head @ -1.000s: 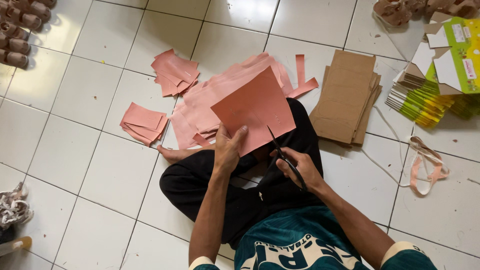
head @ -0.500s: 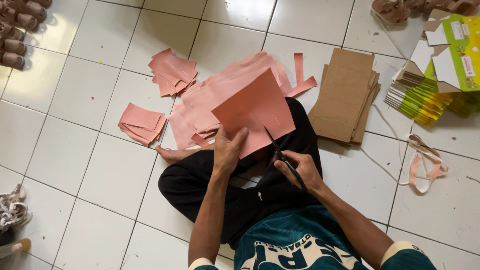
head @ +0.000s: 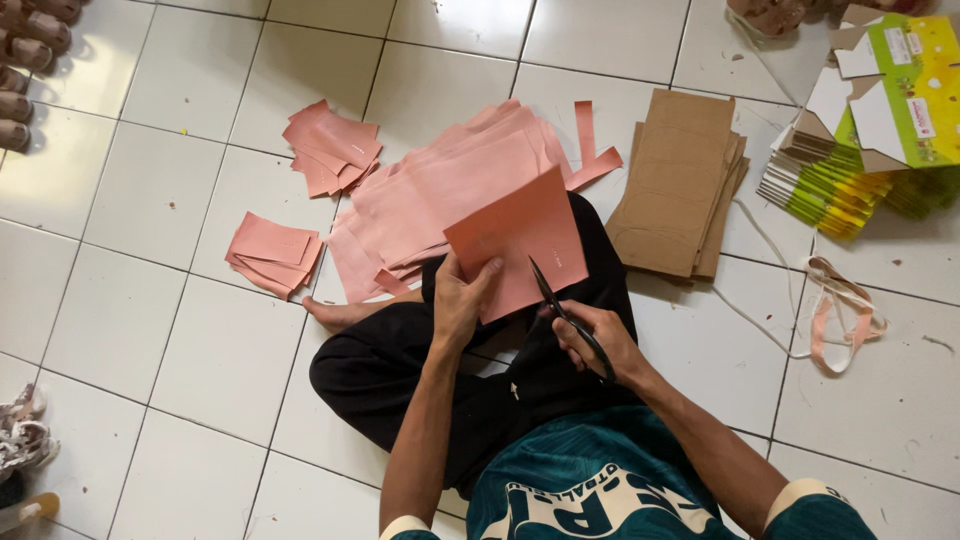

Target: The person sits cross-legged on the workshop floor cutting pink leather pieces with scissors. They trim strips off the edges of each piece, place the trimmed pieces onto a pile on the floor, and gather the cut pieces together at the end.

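Note:
I sit cross-legged on a white tiled floor (head: 180, 370). My left hand (head: 462, 300) grips the lower edge of a salmon-pink sheet (head: 515, 238) held up over my lap. My right hand (head: 600, 338) holds black scissors (head: 560, 305), their blades against the sheet's lower right edge. Behind the sheet a pile of larger pink sheets (head: 430, 195) lies spread on the floor.
Two small stacks of cut pink pieces lie to the left (head: 272, 252) and upper left (head: 330, 148). A stack of brown cardboard (head: 675, 185) lies to the right. Green and yellow flat boxes (head: 870, 120) sit at upper right, with pink straps (head: 840, 310) below them.
The view has shifted slightly. My hands keep their hold on the sheet and scissors, and the blades have barely moved along the edge.

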{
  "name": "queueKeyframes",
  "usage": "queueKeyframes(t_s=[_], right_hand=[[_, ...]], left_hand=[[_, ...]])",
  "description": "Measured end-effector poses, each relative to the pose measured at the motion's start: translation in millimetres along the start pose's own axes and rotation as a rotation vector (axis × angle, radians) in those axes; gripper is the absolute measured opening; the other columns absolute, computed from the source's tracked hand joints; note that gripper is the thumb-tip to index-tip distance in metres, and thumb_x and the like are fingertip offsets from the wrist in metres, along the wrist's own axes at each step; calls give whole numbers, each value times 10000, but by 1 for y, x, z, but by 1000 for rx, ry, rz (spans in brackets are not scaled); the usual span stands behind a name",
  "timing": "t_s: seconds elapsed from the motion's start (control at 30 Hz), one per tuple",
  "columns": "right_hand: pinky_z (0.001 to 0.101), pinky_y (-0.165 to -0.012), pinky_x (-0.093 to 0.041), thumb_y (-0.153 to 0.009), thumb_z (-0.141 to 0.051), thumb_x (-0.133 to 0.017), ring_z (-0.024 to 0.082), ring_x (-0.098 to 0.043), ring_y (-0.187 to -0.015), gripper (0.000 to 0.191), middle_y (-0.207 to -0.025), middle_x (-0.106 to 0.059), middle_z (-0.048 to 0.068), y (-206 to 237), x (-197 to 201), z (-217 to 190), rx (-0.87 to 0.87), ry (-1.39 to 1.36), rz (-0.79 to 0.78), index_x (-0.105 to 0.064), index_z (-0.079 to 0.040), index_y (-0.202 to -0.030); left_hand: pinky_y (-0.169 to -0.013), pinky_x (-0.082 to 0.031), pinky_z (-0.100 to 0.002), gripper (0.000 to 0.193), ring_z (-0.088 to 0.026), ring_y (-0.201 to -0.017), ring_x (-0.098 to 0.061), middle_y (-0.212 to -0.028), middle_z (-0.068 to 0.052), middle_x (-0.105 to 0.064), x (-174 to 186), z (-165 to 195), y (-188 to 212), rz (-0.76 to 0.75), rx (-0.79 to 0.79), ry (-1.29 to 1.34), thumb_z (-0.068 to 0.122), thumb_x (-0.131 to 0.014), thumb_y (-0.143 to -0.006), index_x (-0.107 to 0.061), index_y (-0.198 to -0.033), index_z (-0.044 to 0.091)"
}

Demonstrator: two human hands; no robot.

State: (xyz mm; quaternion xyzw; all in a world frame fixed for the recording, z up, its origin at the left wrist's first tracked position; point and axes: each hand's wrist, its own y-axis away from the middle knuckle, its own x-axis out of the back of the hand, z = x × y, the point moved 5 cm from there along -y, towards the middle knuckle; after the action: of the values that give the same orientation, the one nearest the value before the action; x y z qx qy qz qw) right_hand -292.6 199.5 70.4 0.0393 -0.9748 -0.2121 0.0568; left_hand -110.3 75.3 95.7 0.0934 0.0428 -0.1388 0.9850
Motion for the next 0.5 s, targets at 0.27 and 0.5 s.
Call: queueKeyframes(t_s=[0.27, 0.5], right_hand=[[246, -478, -499, -958, -579, -570, 74, -599, -506, 576, -602, -589, -9, -8, 4, 6, 85, 110, 94, -692, -20, -1026], [257, -370, -356, -910, -513, -681, 77, -476, -405, 505, -511, -499, -14, 1, 8, 22, -35, 68, 126, -743, -13, -944]], left_hand=[[-808, -609, -272, 327, -135, -924, -715, -1061, -115, -728, -16, -21, 5, -76, 68, 29, 100, -726, -935, -604, -1204, -42], [-810, -605, -270, 357, -134, -935, -715, -1076, -115, -728, -16, -30, 3, -122, 99, 65, 120, -728, -930, -606, -1225, -40]])
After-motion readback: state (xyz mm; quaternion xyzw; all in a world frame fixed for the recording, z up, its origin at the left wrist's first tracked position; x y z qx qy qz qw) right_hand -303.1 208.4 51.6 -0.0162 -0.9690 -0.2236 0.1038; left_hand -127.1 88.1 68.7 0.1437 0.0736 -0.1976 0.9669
